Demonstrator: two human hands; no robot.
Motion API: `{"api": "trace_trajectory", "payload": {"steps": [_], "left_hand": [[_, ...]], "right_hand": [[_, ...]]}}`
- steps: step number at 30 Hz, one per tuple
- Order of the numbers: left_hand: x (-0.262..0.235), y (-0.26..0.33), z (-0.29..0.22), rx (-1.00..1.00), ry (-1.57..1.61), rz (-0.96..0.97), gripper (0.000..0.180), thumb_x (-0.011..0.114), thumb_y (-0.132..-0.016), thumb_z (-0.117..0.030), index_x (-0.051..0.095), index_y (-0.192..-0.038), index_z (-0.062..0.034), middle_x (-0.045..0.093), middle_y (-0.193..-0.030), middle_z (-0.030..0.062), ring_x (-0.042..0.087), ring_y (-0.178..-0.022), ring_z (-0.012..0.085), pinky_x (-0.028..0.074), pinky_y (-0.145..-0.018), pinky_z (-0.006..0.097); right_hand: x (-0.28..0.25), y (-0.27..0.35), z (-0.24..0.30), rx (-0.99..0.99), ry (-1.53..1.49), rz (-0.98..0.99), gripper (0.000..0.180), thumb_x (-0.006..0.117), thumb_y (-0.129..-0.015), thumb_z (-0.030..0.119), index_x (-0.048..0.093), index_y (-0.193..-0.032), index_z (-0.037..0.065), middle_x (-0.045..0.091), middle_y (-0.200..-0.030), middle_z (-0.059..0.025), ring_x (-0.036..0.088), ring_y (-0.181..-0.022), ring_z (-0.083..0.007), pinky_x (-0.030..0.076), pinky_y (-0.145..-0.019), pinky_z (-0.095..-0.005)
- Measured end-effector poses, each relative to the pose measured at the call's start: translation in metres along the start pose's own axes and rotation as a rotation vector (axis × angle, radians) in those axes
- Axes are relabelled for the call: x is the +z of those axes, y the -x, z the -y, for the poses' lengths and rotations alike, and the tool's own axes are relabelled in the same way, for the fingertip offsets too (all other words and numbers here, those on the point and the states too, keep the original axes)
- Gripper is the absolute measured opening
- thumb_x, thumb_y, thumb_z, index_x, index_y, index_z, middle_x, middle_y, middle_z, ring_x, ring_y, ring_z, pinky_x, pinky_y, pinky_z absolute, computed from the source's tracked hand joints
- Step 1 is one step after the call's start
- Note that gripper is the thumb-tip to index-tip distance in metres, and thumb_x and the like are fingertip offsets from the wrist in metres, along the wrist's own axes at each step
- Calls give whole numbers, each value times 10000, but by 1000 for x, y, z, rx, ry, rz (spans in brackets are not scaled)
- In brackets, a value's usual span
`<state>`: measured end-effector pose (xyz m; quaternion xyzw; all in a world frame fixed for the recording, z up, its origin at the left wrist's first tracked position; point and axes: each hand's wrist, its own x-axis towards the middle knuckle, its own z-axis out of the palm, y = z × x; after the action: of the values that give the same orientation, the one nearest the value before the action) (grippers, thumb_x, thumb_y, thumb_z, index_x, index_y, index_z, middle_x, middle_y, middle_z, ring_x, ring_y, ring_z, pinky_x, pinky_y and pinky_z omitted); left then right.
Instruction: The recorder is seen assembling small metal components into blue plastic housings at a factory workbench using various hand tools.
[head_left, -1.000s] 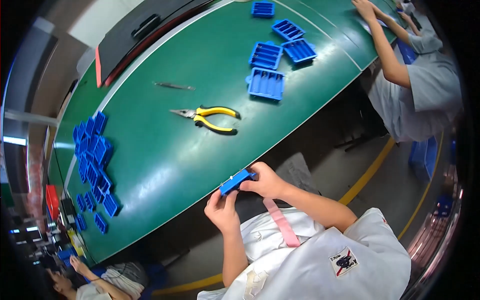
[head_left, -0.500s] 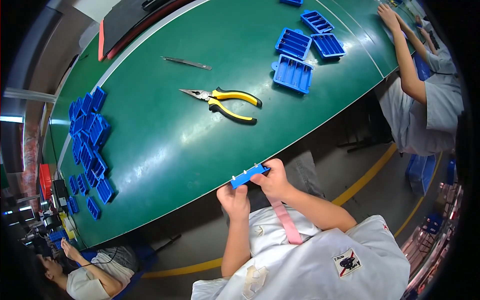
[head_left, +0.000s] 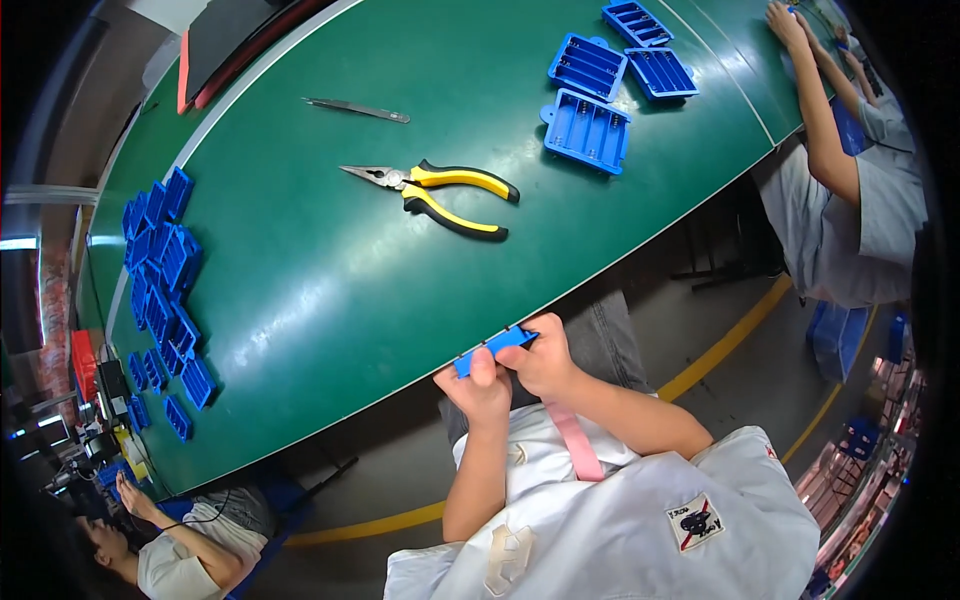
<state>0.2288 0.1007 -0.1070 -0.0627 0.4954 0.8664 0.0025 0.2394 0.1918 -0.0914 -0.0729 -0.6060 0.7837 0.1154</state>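
The blue holder [head_left: 505, 342] is just beside the near edge of the green surface [head_left: 300, 370], between both hands. The grip of the left hand [head_left: 478, 393] and that of the right hand [head_left: 546, 362] are closed upon its two ends. It seems light, stiff plastic, probably a little slippery; the end walls should be the good place to hold. Compared with the earlier frame, the left thumb now lies higher, over the holder's side. Farther away lie the yellow-black pliers [head_left: 409, 181].
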Motion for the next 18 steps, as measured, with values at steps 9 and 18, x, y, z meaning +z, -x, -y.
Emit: {"api": "trace_trajectory", "payload": {"steps": [9, 18], "left_hand": [[-25, 12, -1, -17, -37, 104, 541, 743, -791, -381, 564, -1061, 53, 597, -998, 62, 573, -896, 150, 470, -788, 295], [-27, 13, -21, -54, -106, 211, 703, 518, -846, -611, 530, -1104, 43, 599, -1054, 102, 585, -966, 183, 469, -849, 317]], "right_hand": [[-4, 10, -2, 22, -73, 173, 268, 682, -855, 253, 643, -917, -5, 647, -817, -40, 557, -744, -83, 465, -679, -256], [7, 13, 11, 186, -152, 141, 283, 637, -891, 258, 615, -940, -19, 631, -802, -40, 539, -732, -71, 461, -676, -242]]}}
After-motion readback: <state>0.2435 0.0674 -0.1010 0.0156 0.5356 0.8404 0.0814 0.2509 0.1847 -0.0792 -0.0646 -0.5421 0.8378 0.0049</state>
